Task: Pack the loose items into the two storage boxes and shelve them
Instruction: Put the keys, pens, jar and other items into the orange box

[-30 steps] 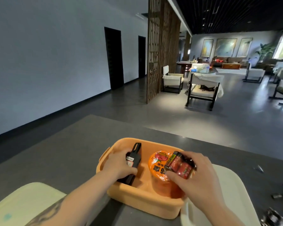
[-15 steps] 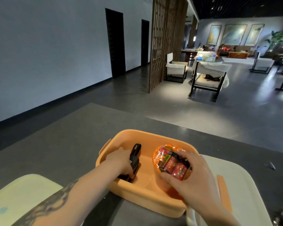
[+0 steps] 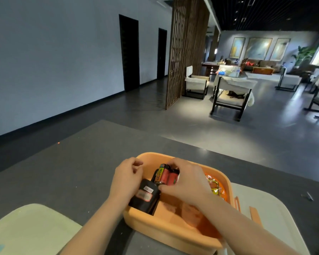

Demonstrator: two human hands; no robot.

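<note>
An orange storage box (image 3: 173,234) stands on the dark table in front of me. My right hand (image 3: 188,183) reaches into it and grips a shrink-wrapped pack of red batteries (image 3: 166,176) near the box's far left. A black device with white and red labels (image 3: 145,197) leans against the box's left wall. My left hand (image 3: 127,178) is over that wall with curled fingers, its heel touching the device; nothing shows between the fingers. An orange snack packet (image 3: 214,186) lies in the right part of the box, partly hidden by my right hand.
A white lid (image 3: 276,210) lies under and right of the box, with orange latch strips (image 3: 254,215) on it. A pale green lid (image 3: 26,230) sits at the near left. Small dark items lie at the table's right edge (image 3: 307,196). Beyond the table are open floor and chairs.
My right hand carried the battery pack leftward, off the snack packet, toward the black device. My left hand slid up off its grip on the black device, which now leans on the wall.
</note>
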